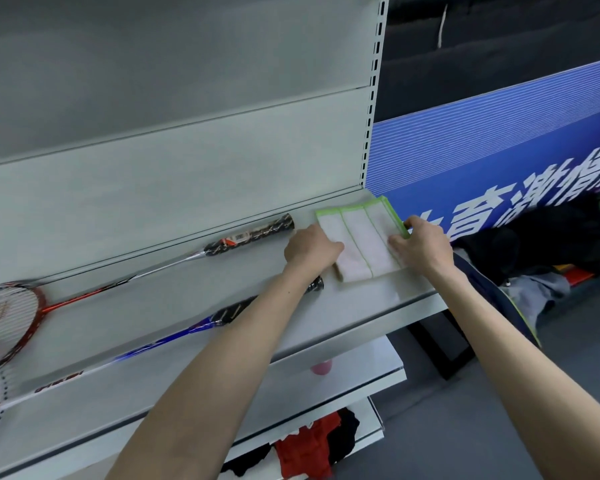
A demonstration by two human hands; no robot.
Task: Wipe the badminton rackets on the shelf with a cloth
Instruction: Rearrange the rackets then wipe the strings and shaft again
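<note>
While both hands met at the cloth in the right centre of the frame, the shelf (pixel 194 306) ran as a pale board from the lower left up to the right centre, and everything for the task lay on it. Two rackets stretched along that same diagonal, heads at the left edge of the frame and handles pointing toward the hands. The red racket (pixel 84 297) lay at the back against the rear panel, its black handle ending just left of the cloth; the blue racket (pixel 174 336) lay nearer the front edge, its handle passing under the left forearm, so only the butt showed beyond the wrist. Both heads were cut off by the left edge, and the writing on the blue shaft was too blurred to read. The cloth (pixel 359 242), white with green borders and folded into a pad, sat at the right end of the shelf, beside the handles rather than on them. The left hand (pixel 310 247) rested on its left edge with fingers bent down onto it, though whether they gripped the fabric could not be told. The right hand (pixel 421 242) held the right side, thumb and fingers pinching the green border. By my judgement the left hand was nearer both handles, so wiping would carry the cloth down-left along the shafts.
</note>
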